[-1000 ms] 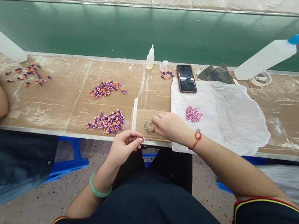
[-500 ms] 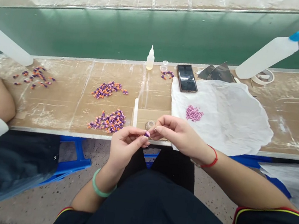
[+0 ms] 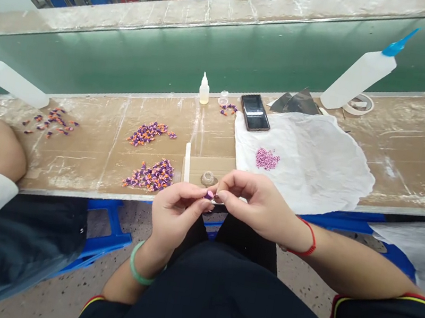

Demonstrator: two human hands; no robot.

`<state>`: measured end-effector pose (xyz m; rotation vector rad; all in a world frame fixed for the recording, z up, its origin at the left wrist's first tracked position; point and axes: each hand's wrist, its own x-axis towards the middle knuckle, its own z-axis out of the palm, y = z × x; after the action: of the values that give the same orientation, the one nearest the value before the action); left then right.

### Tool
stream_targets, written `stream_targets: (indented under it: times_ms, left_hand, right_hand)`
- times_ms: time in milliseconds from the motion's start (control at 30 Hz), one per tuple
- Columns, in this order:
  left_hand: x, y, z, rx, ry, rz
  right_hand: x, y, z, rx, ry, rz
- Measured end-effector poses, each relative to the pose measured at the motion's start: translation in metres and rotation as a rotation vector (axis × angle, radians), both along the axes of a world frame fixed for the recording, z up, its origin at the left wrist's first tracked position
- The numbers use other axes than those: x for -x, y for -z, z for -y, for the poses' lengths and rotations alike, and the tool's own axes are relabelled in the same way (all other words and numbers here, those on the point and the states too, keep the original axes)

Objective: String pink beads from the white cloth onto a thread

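My left hand and my right hand meet fingertip to fingertip just in front of the bench edge. Between them sits a tiny purple and pink piece, pinched by my left fingers and touched by my right fingers, which are also pinched together. A small clear round container stands on the bench just behind my hands. To its left lies a pile of purple and orange pieces, with a second pile farther back. A little heap of pink pieces rests on a white sheet.
A small glue bottle, a phone and a big squeeze bottle with a blue nozzle stand at the back. A white stick lies by the container. Another person's arm rests at the left near scattered pieces.
My right hand left the small clear container and came forward to meet my left hand at the bench edge. Both hands now pinch around the tiny piece. The view has shifted slightly.
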<state>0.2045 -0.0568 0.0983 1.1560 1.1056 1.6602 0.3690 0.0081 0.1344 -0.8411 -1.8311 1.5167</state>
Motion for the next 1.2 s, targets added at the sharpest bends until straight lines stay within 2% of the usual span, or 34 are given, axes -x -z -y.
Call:
stream_targets:
  times_ms: [500, 833, 1200]
  left_hand:
    - [-0.005, -0.002, 0.007, 0.008, -0.032, -0.082]
    - [-0.01, -0.002, 0.005, -0.007, -0.089, -0.042]
    - [-0.007, 0.006, 0.009, 0.048, -0.059, 0.007]
  right_hand:
    - [-0.004, -0.003, 0.006, -0.173, 0.038, 0.044]
    - [-0.002, -0.002, 0.01, -0.452, 0.063, 0.059]
    - [0.005, 0.01, 0.013, -0.754, 0.083, 0.121]
